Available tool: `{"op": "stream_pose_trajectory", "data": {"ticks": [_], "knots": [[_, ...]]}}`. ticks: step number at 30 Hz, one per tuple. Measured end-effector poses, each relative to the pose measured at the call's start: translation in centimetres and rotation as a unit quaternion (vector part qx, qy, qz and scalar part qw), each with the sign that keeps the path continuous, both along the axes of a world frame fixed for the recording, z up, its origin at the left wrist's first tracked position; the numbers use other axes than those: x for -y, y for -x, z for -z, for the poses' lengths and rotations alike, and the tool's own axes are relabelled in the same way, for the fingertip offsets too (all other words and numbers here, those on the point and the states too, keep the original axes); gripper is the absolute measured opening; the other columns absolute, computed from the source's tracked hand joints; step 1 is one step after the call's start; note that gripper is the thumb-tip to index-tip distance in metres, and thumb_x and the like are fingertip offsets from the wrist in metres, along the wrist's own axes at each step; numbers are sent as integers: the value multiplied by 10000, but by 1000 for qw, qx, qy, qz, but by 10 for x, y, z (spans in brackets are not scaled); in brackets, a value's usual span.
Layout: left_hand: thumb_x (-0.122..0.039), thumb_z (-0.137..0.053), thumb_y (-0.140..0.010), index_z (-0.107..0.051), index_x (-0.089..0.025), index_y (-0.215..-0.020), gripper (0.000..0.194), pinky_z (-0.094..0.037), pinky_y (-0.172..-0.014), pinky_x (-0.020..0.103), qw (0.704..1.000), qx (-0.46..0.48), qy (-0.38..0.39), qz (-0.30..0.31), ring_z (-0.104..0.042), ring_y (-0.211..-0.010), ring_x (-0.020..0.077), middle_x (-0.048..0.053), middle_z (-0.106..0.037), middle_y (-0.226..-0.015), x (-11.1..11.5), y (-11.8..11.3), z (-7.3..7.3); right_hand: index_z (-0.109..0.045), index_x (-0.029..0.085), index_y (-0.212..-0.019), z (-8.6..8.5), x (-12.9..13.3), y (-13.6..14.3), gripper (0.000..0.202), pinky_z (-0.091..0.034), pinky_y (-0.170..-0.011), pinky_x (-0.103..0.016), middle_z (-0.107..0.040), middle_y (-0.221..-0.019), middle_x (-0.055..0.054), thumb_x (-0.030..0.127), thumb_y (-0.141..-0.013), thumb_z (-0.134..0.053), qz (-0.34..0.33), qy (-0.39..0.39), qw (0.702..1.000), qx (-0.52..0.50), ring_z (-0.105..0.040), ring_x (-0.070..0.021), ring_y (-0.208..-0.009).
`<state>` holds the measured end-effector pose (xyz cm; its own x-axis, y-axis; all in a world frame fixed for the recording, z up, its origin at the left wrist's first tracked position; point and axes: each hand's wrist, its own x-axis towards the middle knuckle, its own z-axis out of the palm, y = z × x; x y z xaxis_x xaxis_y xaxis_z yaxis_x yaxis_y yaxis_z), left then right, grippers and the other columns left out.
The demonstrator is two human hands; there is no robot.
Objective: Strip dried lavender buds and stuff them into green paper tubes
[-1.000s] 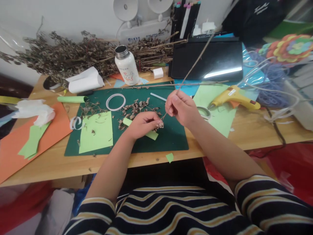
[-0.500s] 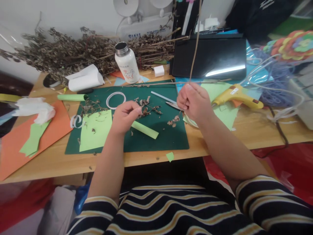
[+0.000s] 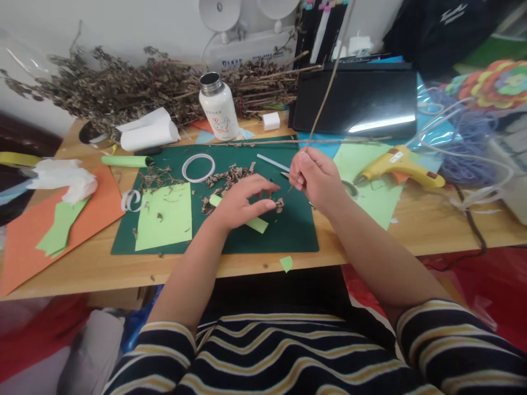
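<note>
My right hand (image 3: 313,178) is closed round a long thin dry stem (image 3: 325,101), which rises from the fist past the top edge of the view. Over the green cutting mat (image 3: 288,236), my left hand (image 3: 247,203) has its thumb and fingers apart, with nothing gripped. A curled dry leaf (image 3: 280,206) shows just beyond the left thumb tip; whether they touch I cannot tell. Crumpled brown leaves (image 3: 234,176) lie behind the left hand. Beneath that hand runs a rolled light-green paper tube (image 3: 257,224), partly covered by it.
Across the mat's back lies another stem (image 3: 263,142). A tape roll (image 3: 198,167) and a green paper sheet (image 3: 164,219) are at left. A white bottle (image 3: 220,107) stands before a heap of dried plants (image 3: 135,90). At right lies a yellow glue gun (image 3: 401,167).
My left hand has moved right and opened from a pinch. More brown leaves now lie on the mat behind it. My right hand has shifted slightly left, still holding the stem.
</note>
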<state>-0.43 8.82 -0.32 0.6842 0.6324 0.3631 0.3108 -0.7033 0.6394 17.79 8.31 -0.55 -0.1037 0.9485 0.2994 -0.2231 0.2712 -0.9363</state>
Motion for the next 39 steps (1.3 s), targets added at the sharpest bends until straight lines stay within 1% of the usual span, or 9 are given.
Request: {"op": "stream_pose_trajectory", "data": {"ticks": [3, 12, 16, 20, 23, 25, 28, 34, 39], "knots": [[-504, -535, -763, -627, -155, -909, 390, -444, -734, 285, 999, -33, -24, 27, -577, -792, 159, 66, -645, -852, 5, -10, 3, -430, 181, -616, 3, 1, 3, 354, -308, -396, -175, -356, -480, 76, 454, -838, -472, 11, 1, 1000, 14, -346, -28, -402], [-265, -488, -810, -561, -173, -644, 203, -418, -656, 277, 992, -20, -113, -59, -535, -654, 133, 24, -612, -644, 7, -9, 1, -399, 186, -580, 1, -1, 3, 403, -304, -385, -173, -337, -460, 80, 512, -790, -511, 52, 39, 997, 48, -356, -27, -392], [-261, -511, -789, -550, -185, -651, 163, -433, -668, 285, 992, 63, -64, -91, -540, -673, 131, 19, -612, -675, 5, 2, -2, -331, 192, -552, -2, -11, -4, 401, -243, -354, -174, -282, -430, 91, 439, -798, -529, 111, 101, 988, -28, -313, -26, -353], [-356, -523, -785, -569, -206, -693, 182, -436, -637, 291, 959, 180, 15, -220, -522, -654, 133, 8, -581, -681, -18, 28, 9, -281, 198, -541, -8, -17, -12, 414, -183, -333, -182, -228, -405, 96, 419, -800, -517, 159, 131, 974, -94, -251, -30, -323], [-322, -594, -726, -623, -219, -784, 122, -435, -670, 328, 942, 43, 45, -331, -520, -673, 156, 28, -593, -743, -34, 43, 19, -307, 198, -539, -10, -15, -11, 406, -211, -338, -188, -251, -417, 89, 425, -782, -538, 139, 106, 980, -90, -267, -33, -332], [-282, -616, -697, -626, -221, -955, 265, -434, -732, 363, 931, -55, 31, -360, -536, -763, 189, 56, -606, -856, -36, 44, 20, -323, 195, -535, -10, -13, -9, 401, -225, -342, -186, -265, -423, 85, 423, -780, -544, 129, 83, 985, -85, -286, -33, -339], [-324, -572, -745, -572, -218, -1108, 378, -411, -831, 388, 945, -108, -16, -309, -529, -932, 221, 80, -600, -996, -26, 33, 11, -329, 195, -546, -9, -9, -6, 402, -242, -348, -182, -265, -434, 84, 445, -796, -521, 120, 66, 989, -61, -300, -34, -350], [-428, -477, -823, -621, -208, -992, 313, -377, -850, 337, 988, -148, -53, -1, -544, -962, 196, 62, -631, -994, -3, -7, -2, -350, 199, -584, -3, -6, -1, 424, -268, -367, -180, -296, -455, 87, 538, -756, -538, 56, 43, 997, -30, -319, -32, -375], [-334, -461, -844, -623, -184, -778, 230, -386, -778, 304, 987, -156, -36, 20, -562, -815, 162, 32, -648, -796, -6, -9, 1, -355, 195, -580, -3, -7, -3, 421, -261, -363, -180, -295, -455, 86, 527, -763, -538, 58, 36, 997, -28, -321, -30, -376]]}}
